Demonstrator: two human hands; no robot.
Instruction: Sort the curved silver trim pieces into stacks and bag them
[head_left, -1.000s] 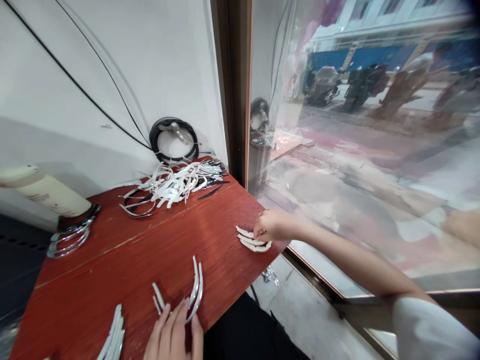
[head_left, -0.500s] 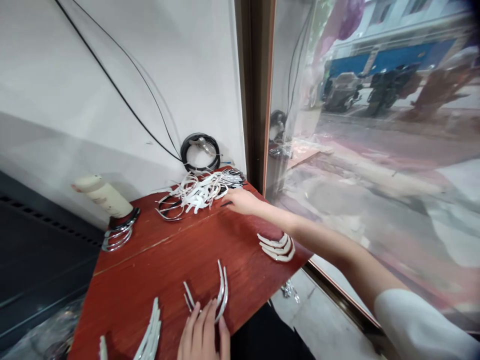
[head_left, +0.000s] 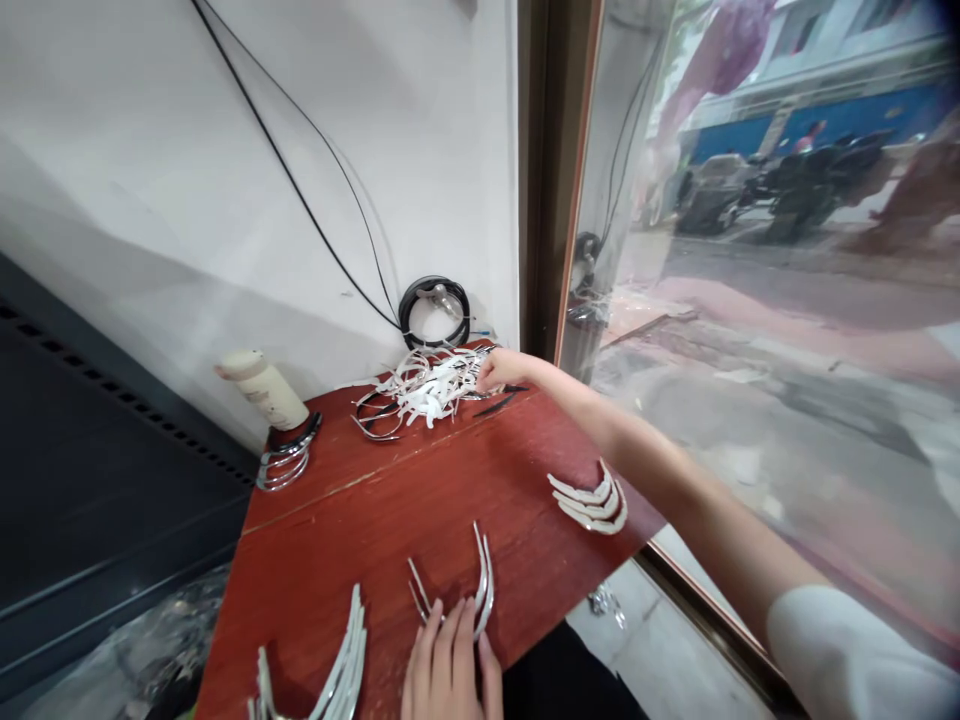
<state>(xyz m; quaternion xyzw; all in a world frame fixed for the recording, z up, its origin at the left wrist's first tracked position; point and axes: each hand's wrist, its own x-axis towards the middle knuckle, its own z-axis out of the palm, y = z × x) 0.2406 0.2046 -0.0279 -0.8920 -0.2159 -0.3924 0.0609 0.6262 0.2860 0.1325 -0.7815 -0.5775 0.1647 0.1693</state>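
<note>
My right hand (head_left: 501, 369) reaches to the far end of the red wooden table (head_left: 390, 505), its fingers curled into the tangled pile of white and silver curved strips (head_left: 427, 385). What they grip is hidden. My left hand (head_left: 452, 670) lies flat with fingers together at the near edge, pressing on a pair of curved silver strips (head_left: 483, 578). A small stack of white curved strips (head_left: 590, 498) sits near the right edge, under my right forearm. Another stack of silver strips (head_left: 341, 675) lies at the near left.
A cream cylinder (head_left: 262, 388) leans at the back left over several metal rings (head_left: 285, 462). A black cable coil (head_left: 434, 311) rests against the white wall. A glass window (head_left: 765, 260) runs along the table's right side.
My right hand has left the small white stack near the right edge and stretched out to the far pile. The view has swung left. My left hand stays put.
</note>
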